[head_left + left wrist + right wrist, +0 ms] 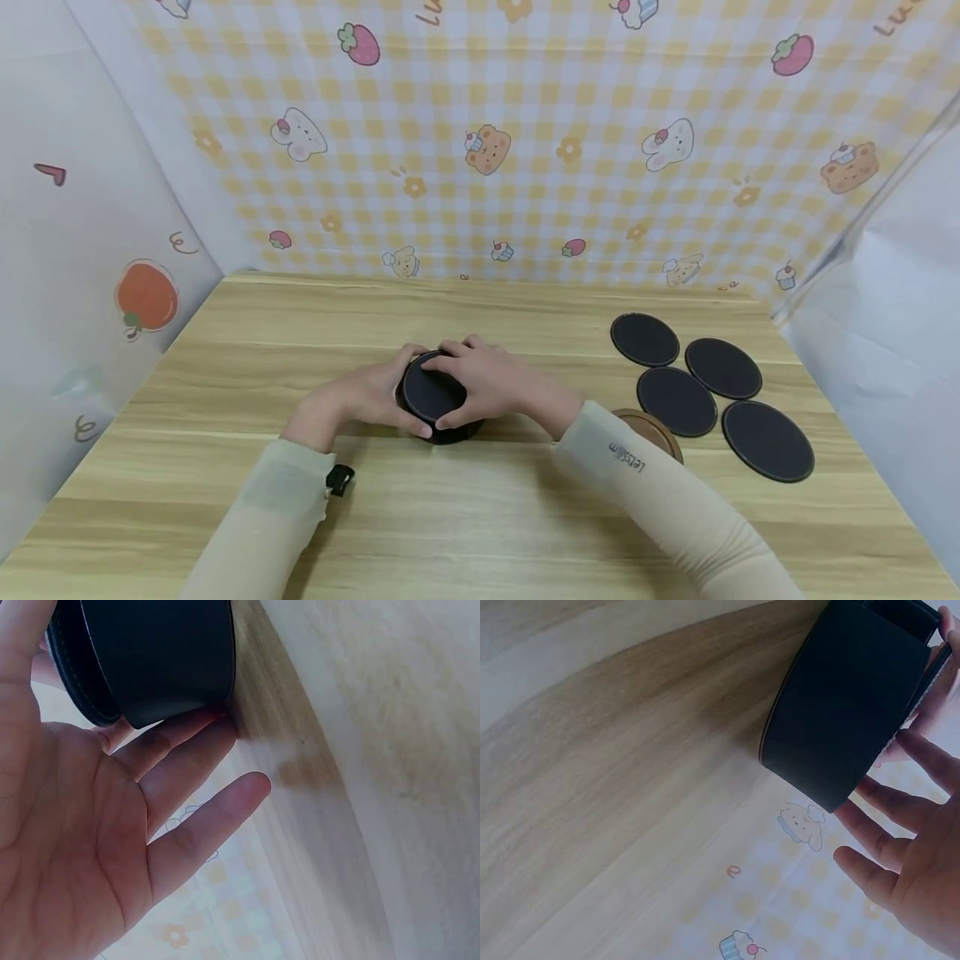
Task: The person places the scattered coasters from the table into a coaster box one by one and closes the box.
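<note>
At the table's middle stands a round black holder [461,432] with a cut-out in its wall. A black round coaster [429,390] lies over its top, tilted, its rim apart from the holder's wall in the right wrist view. My left hand [375,393] grips the coaster from the left, thumb in front and fingers behind. In the left wrist view its lower fingers lie along the holder's wall [169,660]. From the right, my right hand [491,382] holds the coaster's edge between thumb and fingers. Some fingertips [847,814] touch the holder's side.
Several black coasters [677,401] lie flat at the table's right. A brown round disc [647,423] sits partly hidden behind the right sleeve [667,500]. Beyond the wooden table [450,517] hangs a yellow checked cloth [420,217]; white sheets [67,275] stand at both sides.
</note>
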The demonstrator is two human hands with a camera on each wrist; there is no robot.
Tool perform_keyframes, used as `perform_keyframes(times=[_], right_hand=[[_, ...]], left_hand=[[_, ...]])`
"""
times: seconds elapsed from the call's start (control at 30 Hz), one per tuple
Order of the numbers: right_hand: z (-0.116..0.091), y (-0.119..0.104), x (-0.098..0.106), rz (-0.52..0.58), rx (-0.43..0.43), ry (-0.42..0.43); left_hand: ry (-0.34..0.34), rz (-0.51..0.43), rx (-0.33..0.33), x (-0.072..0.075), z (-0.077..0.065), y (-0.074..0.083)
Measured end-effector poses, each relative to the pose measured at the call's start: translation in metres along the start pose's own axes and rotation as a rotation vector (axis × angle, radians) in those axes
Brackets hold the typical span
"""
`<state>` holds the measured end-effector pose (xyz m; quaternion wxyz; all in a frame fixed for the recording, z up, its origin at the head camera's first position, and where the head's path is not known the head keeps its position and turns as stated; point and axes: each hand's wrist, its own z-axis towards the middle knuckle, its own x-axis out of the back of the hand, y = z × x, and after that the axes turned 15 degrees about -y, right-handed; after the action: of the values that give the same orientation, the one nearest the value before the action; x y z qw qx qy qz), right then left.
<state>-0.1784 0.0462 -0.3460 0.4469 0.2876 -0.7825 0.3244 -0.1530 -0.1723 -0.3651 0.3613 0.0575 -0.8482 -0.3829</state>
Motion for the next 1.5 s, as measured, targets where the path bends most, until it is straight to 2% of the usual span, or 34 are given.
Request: perform_keyframes(times=[0.23,0.43,0.73,0.9,1.3,1.5], right_hand=[[0.0,0.0,-0.001,-0.005,-0.01,0.0],[-0.002,-0.001,-0.002,-0.015,-0.02,-0.021],[-0.012,0.011,-0.008,0.07,-0.03,0.0],[-0.023,0.026,-0.01,0.094,-0.048,0.041],[-0.053,0.056,-0.02,0.122,-0.108,0.076],[-0.076,0.068,-0.023,0.142,-0.131,0.073]], left_hand=[[0.001,-0.009,-0.012,0.0,0.0,0.0],[0.003,0.029,0.035,0.0,0.0,0.001],[0.015,0.053,0.056,0.0,0.001,0.002],[0.019,0.04,0.052,-0.001,0.002,0.002],[0.032,0.032,0.053,-0.002,0.002,0.001],[0.033,0.031,0.046,-0.002,0.001,0.0]])
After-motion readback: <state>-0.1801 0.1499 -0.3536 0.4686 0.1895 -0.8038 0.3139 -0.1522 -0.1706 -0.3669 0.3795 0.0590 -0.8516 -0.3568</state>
